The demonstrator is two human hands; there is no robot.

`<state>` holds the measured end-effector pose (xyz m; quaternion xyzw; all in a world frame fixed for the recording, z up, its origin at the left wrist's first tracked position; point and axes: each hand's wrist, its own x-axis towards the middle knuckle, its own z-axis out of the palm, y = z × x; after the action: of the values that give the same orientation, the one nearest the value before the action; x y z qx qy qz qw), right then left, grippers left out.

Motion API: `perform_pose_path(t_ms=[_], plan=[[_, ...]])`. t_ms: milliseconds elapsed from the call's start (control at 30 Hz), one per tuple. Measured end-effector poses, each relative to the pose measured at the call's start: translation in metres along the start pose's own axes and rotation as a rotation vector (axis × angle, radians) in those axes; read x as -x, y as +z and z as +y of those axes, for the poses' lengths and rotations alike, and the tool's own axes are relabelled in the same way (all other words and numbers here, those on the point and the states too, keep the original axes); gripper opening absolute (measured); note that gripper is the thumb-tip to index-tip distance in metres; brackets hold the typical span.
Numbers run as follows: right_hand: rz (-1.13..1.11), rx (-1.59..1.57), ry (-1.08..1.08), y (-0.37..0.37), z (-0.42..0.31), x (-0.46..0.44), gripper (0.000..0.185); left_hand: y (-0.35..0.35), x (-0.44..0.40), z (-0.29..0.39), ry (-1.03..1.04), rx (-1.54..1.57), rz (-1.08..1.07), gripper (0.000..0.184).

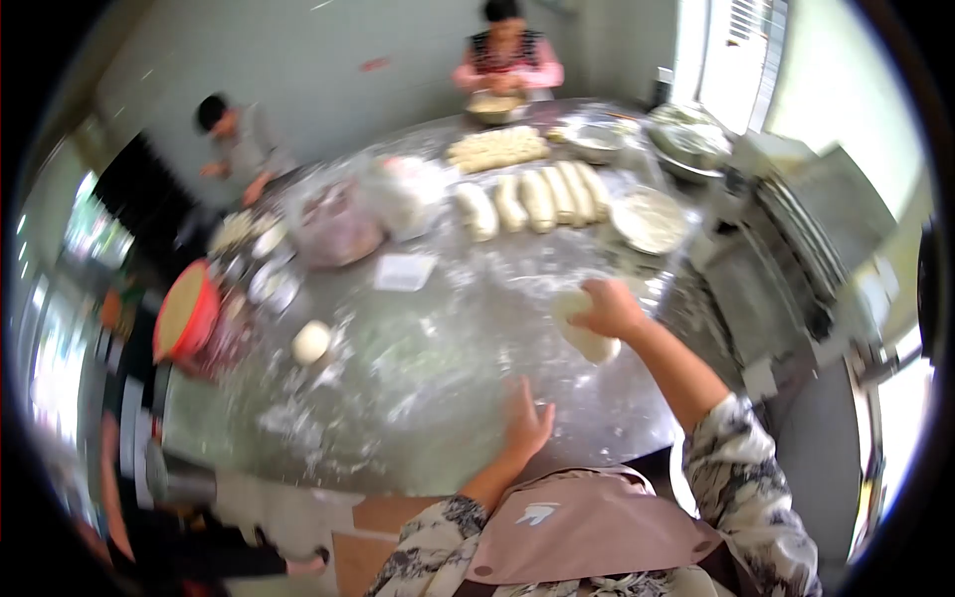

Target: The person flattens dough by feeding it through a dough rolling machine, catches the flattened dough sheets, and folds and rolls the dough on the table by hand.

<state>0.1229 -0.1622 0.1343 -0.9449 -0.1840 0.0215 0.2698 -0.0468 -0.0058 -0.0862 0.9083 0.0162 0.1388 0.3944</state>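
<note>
My right hand (611,308) is closed on a pale, elongated piece of dough (595,346) above the right part of the metal table (428,348). Part of the dough is hidden under my fingers, and its outline is blurred. Nearer to my body, my left hand (527,423) is low over the table's front edge with its fingers apart and nothing in them. Beyond my hands several thick dough rolls (538,202) lie side by side. A bowl of white flour (648,220) stands to their right. One round dough ball (311,342) sits alone on the left.
A metal rolling machine (796,249) borders the table on the right. Filled plastic bags (338,224), a white scraper-like sheet (404,272) and a red basin (186,310) are at the left. A person (507,60) works at the far end, another person (239,144) at the back left.
</note>
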Motion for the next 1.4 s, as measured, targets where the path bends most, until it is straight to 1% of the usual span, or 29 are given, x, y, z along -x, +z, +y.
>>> perform_pose_path(t_ms=[67, 100, 133, 167, 200, 267, 333, 400, 433, 467, 533, 567, 600, 667, 767, 833, 867, 933, 967, 1067, 1100, 1133, 1167, 1233, 1267, 1300, 1333, 1367, 1400], plan=[[0.031, 0.042, -0.025, -0.063, 0.007, -0.003, 0.050, 0.001, -0.008, 0.016, 0.019, 0.049, -0.057, 0.080], [0.109, 0.047, -0.035, -0.091, 0.020, -0.006, 0.051, 0.003, -0.008, 0.021, 0.015, 0.082, -0.105, 0.080], [0.186, 0.055, -0.052, -0.120, 0.032, -0.008, 0.053, 0.008, -0.007, 0.020, 0.048, -0.006, -0.171, 0.080], [0.204, 0.138, -0.016, -0.155, 0.035, -0.007, 0.054, 0.015, -0.005, 0.018, 0.084, -0.099, -0.221, 0.080], [0.212, 0.217, 0.011, -0.194, 0.032, -0.003, 0.054, 0.021, -0.006, 0.023, 0.119, -0.086, -0.250, 0.080], [0.244, 0.067, 0.165, -0.265, 0.033, 0.011, 0.056, 0.023, -0.009, 0.034, 0.166, -0.077, -0.286, 0.079], [0.364, 0.056, 0.210, -0.324, 0.052, 0.020, 0.056, 0.032, -0.013, 0.044, 0.182, -0.049, -0.309, 0.075], [0.398, -0.084, 0.187, -0.383, 0.085, 0.030, 0.054, 0.041, -0.014, 0.050, 0.174, -0.046, -0.338, 0.073], [0.468, -0.143, 0.206, -0.422, 0.111, 0.049, 0.054, 0.052, -0.023, 0.059, 0.182, -0.059, -0.364, 0.071], [0.514, -0.207, 0.213, -0.446, 0.130, 0.063, 0.053, 0.055, -0.022, 0.062, 0.164, -0.073, -0.385, 0.070], [0.640, 0.050, 0.340, -0.471, 0.189, 0.072, 0.051, 0.062, -0.026, 0.076, 0.127, -0.127, -0.422, 0.068], [0.609, 0.147, 0.422, -0.480, 0.228, 0.075, 0.051, 0.067, -0.028, 0.084, 0.127, -0.159, -0.438, 0.068], [0.573, 0.243, 0.504, -0.485, 0.261, 0.080, 0.051, 0.072, -0.030, 0.092, 0.124, -0.190, -0.454, 0.067], [0.385, 0.168, 0.746, -0.487, 0.296, 0.096, 0.054, 0.086, -0.036, 0.107, 0.111, -0.157, -0.470, 0.067], [0.294, 0.211, 0.836, -0.476, 0.323, 0.101, 0.050, 0.105, -0.041, 0.131, 0.119, -0.072, -0.461, 0.067], [0.259, 0.159, 0.825, -0.469, 0.325, 0.097, 0.054, 0.113, -0.049, 0.158, 0.124, -0.050, -0.465, 0.067], [0.256, 0.136, 0.822, -0.463, 0.316, 0.098, 0.056, 0.118, -0.051, 0.159, 0.121, -0.013, -0.482, 0.065], [0.180, -0.032, 0.629, -0.447, 0.299, 0.104, 0.061, 0.135, -0.061, 0.177, 0.109, 0.059, -0.505, 0.063], [0.141, -0.112, 0.529, -0.442, 0.289, 0.107, 0.064, 0.143, -0.069, 0.189, 0.154, 0.048, -0.509, 0.063], [0.280, 0.002, 0.486, -0.436, 0.275, 0.118, 0.069, 0.158, -0.093, 0.214, 0.285, 0.032, -0.529, 0.062], [0.367, 0.041, 0.470, -0.434, 0.263, 0.128, 0.066, 0.163, -0.102, 0.221, 0.324, 0.054, -0.526, 0.062], [0.465, 0.069, 0.369, -0.429, 0.254, 0.139, 0.064, 0.169, -0.110, 0.226, 0.360, 0.079, -0.520, 0.061], [0.559, 0.095, 0.267, -0.422, 0.244, 0.152, 0.062, 0.178, -0.116, 0.226, 0.279, 0.138, -0.567, 0.061], [0.596, 0.005, 0.109, -0.400, 0.206, 0.178, 0.049, 0.197, -0.129, 0.224, 0.116, 0.253, -0.650, 0.059], [0.661, 0.023, -0.054, -0.382, 0.193, 0.191, 0.042, 0.202, -0.135, 0.231, 0.036, 0.310, -0.694, 0.059], [0.627, 0.073, -0.023, -0.364, 0.171, 0.203, 0.040, 0.205, -0.142, 0.238, -0.047, 0.363, -0.735, 0.058], [0.667, 0.120, -0.214, -0.332, 0.172, 0.206, 0.040, 0.205, -0.145, 0.240, -0.129, 0.415, -0.772, 0.057], [0.595, 0.135, -0.232, -0.313, 0.154, 0.212, 0.043, 0.212, -0.149, 0.233, -0.091, 0.510, -0.793, 0.057], [0.537, 0.108, -0.263, -0.281, 0.148, 0.214, 0.040, 0.228, -0.157, 0.219, -0.046, 0.601, -0.815, 0.056]])
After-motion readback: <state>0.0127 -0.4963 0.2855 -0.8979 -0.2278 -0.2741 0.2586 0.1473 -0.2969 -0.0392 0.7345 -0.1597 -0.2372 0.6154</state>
